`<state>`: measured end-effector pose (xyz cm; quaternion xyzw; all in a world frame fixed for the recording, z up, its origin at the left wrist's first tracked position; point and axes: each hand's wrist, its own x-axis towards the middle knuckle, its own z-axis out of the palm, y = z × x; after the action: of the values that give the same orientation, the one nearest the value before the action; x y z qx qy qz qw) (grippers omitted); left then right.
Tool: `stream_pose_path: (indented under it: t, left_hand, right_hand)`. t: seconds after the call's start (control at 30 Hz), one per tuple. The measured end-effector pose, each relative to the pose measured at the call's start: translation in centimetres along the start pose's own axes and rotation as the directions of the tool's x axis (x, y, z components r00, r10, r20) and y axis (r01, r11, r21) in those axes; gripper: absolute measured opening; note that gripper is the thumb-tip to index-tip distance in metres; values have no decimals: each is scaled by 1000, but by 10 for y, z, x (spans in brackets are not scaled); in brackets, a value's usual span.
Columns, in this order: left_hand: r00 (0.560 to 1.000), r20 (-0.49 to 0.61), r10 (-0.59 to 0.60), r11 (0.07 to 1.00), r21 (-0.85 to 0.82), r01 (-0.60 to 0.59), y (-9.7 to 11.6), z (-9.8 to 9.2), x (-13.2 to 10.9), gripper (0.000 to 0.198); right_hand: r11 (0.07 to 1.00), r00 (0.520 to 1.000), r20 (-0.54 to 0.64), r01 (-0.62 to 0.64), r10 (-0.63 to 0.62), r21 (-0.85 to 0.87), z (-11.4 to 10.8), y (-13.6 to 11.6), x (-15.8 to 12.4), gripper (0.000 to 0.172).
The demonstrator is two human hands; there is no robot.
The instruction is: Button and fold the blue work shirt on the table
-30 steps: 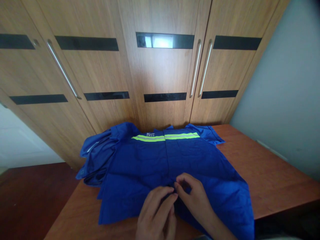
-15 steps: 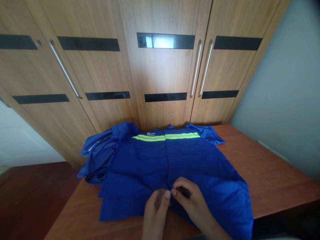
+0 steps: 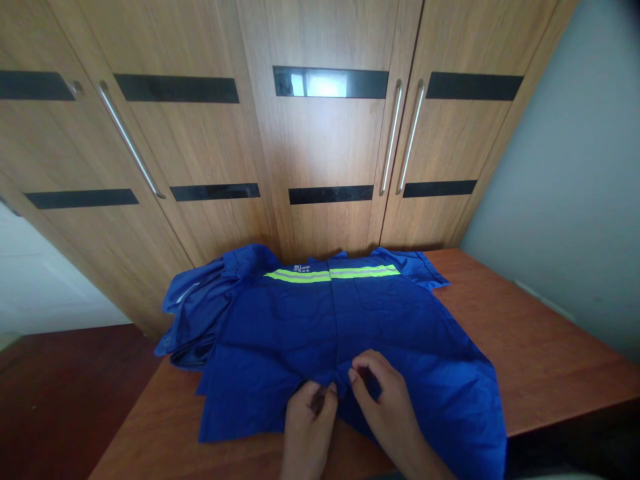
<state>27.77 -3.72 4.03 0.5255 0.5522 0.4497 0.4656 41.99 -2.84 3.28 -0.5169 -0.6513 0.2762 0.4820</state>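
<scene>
A blue work jacket (image 3: pixel 280 333) lies spread front up, with a yellow-green reflective band across its chest and short sleeves at the far end. My left hand (image 3: pixel 310 417) pinches the front edge of the jacket near the lower end of its centre opening. Just right of it, my right hand (image 3: pixel 383 400) has thumb and forefinger closed on the other front edge, lifting the cloth slightly. The fingertips of both hands are a small gap apart. Whether a button or snap sits between them cannot be made out.
Folded blue garments (image 3: pixel 197 313) are heaped at the jacket's left. The reddish-brown wooden table (image 3: pixel 540 353) reaches back to a wooden wardrobe (image 3: pixel 320 147) with long metal handles. A grey wall (image 3: pixel 565 193) stands at the right.
My right hand has moved slightly up and right, drawing the jacket's edge with it. My left hand has shifted a little left, so the fingertips are farther apart.
</scene>
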Motion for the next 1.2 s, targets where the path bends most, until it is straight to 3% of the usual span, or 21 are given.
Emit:
stream_pose_path:
  t: [0.17, 0.27, 0.53, 0.77, 0.87, 0.97, 1.07, 1.13, 1.2]
  left_hand:
    - [994, -103, 19, 998, 62, -12, -9, 2, 0, 37]
    - [995, -100, 18, 997, 79, -10, -14, 3, 1, 41]
    - [992, -82, 97, 963, 261, -73, -19, 4, -3, 48]
    - [973, 32, 229, 879, 422, -221, -34, -7, 4, 33]
    - [961, -3, 278, 865, 437, -248, -34, -11, 7, 28]
    - [980, -18, 200, 897, 405, -176, -26, -23, 7, 32]
    - [990, -20, 137, 923, 366, -121, -17, -46, 5, 38]
    - [990, -57, 131, 924, 369, -101, -13, -62, 4, 39]
    - [986, -85, 145, 890, 446, -93, -11, -76, 5, 39]
  right_hand:
    - [969, 984, 45, 178, -172, -171, 3, -1, -6, 20]
    - [949, 973, 70, 231, -221, -215, 3, 3, -7, 24]
    - [986, 998, -12, 60, -63, -158, 5, 0, -5, 19]
    - [993, 997, 32, -68, 66, 94, -5, -10, 2, 28]
    - [971, 991, 62, -133, 123, 197, -15, -14, 7, 31]
    - [946, 985, 63, -174, 163, 274, -36, -11, 15, 33]
    - [930, 974, -19, -211, 227, 301, -67, 4, 26, 31]
    - [943, 967, -63, -227, 249, 244, -86, 21, 33, 30]
    - [974, 972, -82, -216, 221, 63, -100, 41, 38, 31]
